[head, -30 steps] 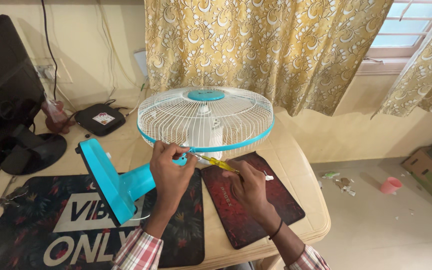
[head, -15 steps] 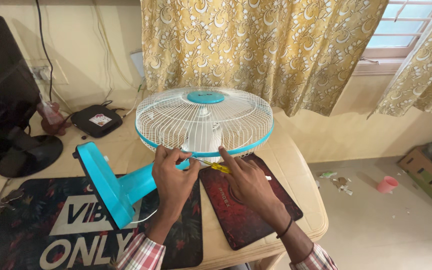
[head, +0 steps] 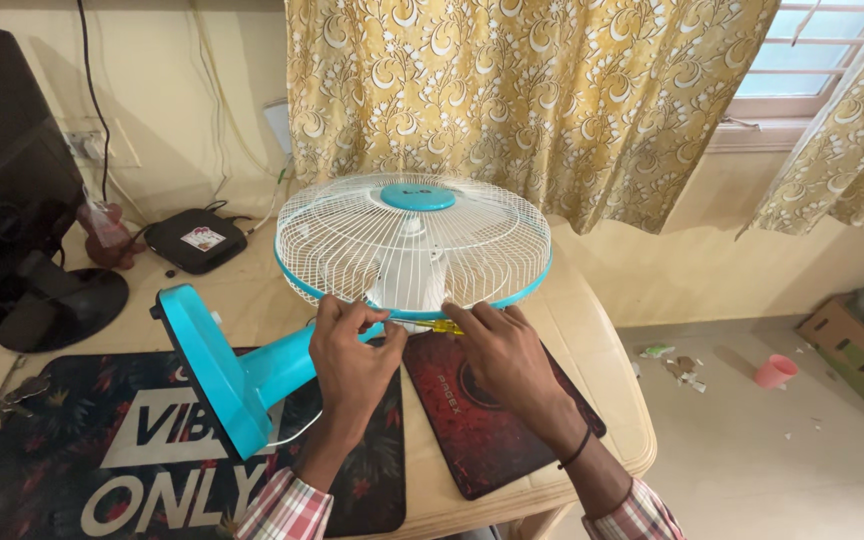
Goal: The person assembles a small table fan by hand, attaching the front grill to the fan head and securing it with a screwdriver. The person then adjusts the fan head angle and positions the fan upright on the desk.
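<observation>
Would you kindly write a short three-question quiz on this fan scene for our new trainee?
1. True or false: the fan stands upright on its base.
2. Which hand holds the yellow screwdriver? A) left hand B) right hand
3. Fill in: the right hand is above the ___ mat.

Key: 1. False, the fan lies tipped on the table, grille facing up. 2. B. 3. Red.

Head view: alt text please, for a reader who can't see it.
Two hands work at the rim of a turquoise and white table fan lying on a table: the left hand pinches the rim, the right hand holds a yellow screwdriver against it.
</observation>
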